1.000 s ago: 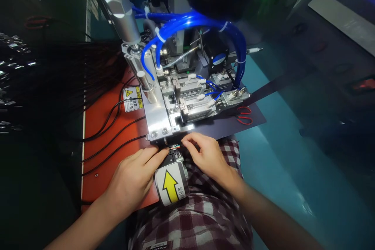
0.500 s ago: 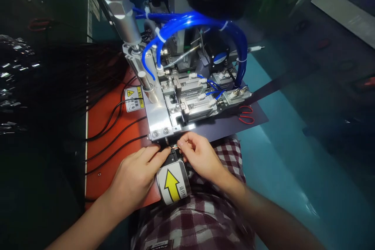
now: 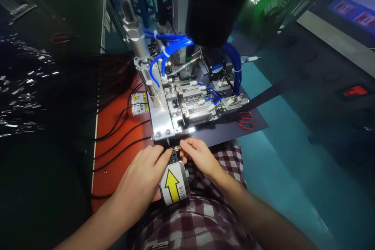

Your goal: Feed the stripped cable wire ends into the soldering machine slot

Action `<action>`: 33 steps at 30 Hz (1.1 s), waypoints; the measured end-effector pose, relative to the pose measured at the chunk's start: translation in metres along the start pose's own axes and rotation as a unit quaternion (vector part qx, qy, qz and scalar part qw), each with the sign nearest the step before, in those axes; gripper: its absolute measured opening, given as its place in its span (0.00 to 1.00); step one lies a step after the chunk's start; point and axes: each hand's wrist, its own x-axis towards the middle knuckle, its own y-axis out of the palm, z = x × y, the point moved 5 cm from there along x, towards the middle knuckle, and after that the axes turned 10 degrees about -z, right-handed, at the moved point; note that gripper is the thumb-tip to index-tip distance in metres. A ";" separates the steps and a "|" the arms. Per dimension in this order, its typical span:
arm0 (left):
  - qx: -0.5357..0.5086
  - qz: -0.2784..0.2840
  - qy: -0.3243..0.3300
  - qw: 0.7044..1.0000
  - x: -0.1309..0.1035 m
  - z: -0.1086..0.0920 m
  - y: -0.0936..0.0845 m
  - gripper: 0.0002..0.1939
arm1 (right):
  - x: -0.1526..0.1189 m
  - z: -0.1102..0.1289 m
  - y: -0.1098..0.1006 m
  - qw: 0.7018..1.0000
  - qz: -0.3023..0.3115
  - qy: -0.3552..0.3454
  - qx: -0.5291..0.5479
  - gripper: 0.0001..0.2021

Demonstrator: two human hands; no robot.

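Thin coloured wires (image 3: 177,148) show in the narrow gap between my two hands, at the front edge of a metal press fixture (image 3: 164,121). My left hand (image 3: 146,166) is closed, its thumb and fingertips pressed together at the left end of the wires. From the other side, my right hand (image 3: 197,154) pinches the wires' right end between thumb and forefinger. Just below the fingertips sits a black block (image 3: 174,158). Nearer me is a rounded cover (image 3: 187,191) with a yellow arrow label. My fingers hide most of what they hold.
Black cables (image 3: 123,152) cross the red-orange plate (image 3: 108,183) at left. Blue air hoses (image 3: 178,43) arch over the pneumatic cylinders (image 3: 199,111). Red-handled scissors (image 3: 246,120) lie on the dark plate at right. A screen (image 3: 357,8) stands at upper right.
The camera view has shifted, with the machine appearing slightly lower and more of the screen showing. Both hands stay at the wires; my right fingers have shifted slightly, showing more of the wires.
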 end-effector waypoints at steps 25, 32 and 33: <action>-0.033 -0.098 -0.099 0.990 0.005 -0.011 0.013 0.19 | -0.004 -0.004 0.006 0.997 -0.056 -0.050 0.002 0.14; -0.011 -0.129 -0.247 0.960 -0.043 -0.007 0.006 0.19 | -0.005 -0.005 0.008 0.998 -0.040 -0.047 0.021 0.15; 0.014 -0.123 -0.255 0.959 -0.050 -0.009 0.006 0.20 | -0.006 -0.005 0.008 0.998 -0.038 -0.046 0.020 0.15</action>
